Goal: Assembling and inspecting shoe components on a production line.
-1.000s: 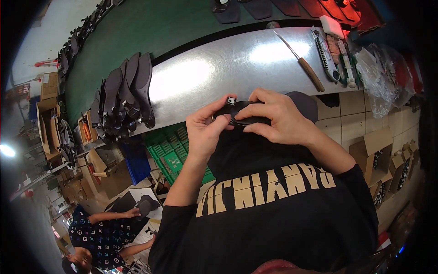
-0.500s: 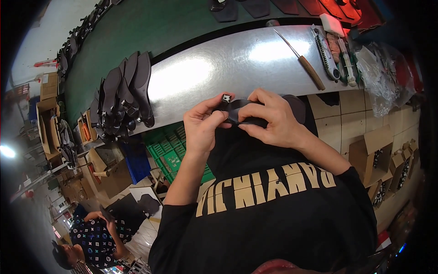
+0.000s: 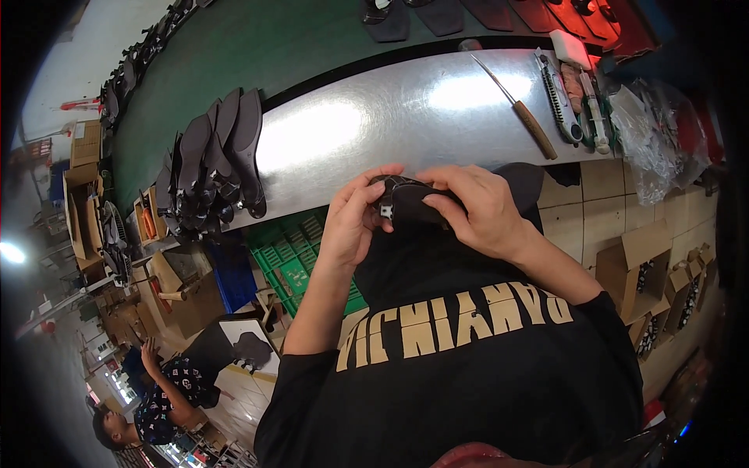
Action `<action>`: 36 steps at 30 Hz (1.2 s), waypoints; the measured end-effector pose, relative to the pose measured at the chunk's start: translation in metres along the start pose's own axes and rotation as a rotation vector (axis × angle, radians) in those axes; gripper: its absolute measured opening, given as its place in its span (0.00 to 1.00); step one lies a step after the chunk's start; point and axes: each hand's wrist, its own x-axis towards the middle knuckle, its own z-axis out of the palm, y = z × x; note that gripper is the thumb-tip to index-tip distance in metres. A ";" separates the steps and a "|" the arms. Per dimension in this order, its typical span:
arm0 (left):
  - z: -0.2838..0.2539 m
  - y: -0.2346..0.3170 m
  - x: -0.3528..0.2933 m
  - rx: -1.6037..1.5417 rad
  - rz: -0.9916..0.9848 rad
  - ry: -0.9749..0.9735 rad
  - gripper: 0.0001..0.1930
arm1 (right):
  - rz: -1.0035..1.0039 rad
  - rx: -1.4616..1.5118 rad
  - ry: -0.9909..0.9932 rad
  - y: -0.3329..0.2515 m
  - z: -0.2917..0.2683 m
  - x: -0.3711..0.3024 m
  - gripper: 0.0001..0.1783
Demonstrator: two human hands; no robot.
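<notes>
Between both hands, in front of my chest, is a dark sandal [image 3: 417, 207] with a small silvery ornament on its strap. My left hand [image 3: 353, 214] is closed round the strap end, thumb and fingers beside the ornament. On the other side my right hand [image 3: 485, 209] grips the sandal, its thumb lying along it. The rest of the sole sticks out past the right hand. Fingers hide part of the strap. An awl [image 3: 532, 129] with a wooden handle lies on the metal worktop [image 3: 374, 109] beyond my hands.
At the worktop's left end lies a heap of dark sandals [image 3: 199, 156]. A utility knife [image 3: 560, 101], a syringe-like tube [image 3: 597, 117] and a plastic bag [image 3: 644, 136] are at the right. Below left stands a green crate [image 3: 300, 261]. Another person [image 3: 168, 398] is at lower left.
The sandal has been turned in my hands: the ornament now faces me, lower than before. My right thumb has shifted onto the sandal. The other person has raised an arm.
</notes>
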 end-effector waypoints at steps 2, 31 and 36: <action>-0.003 -0.001 0.000 0.068 -0.020 -0.062 0.16 | 0.027 0.018 -0.096 0.007 -0.002 -0.003 0.11; 0.019 0.011 -0.012 0.278 0.084 -0.008 0.08 | 0.502 0.628 -0.369 0.007 -0.019 0.019 0.05; -0.013 0.018 -0.010 -0.042 0.291 0.296 0.13 | -0.047 -0.145 0.407 0.027 -0.045 0.052 0.15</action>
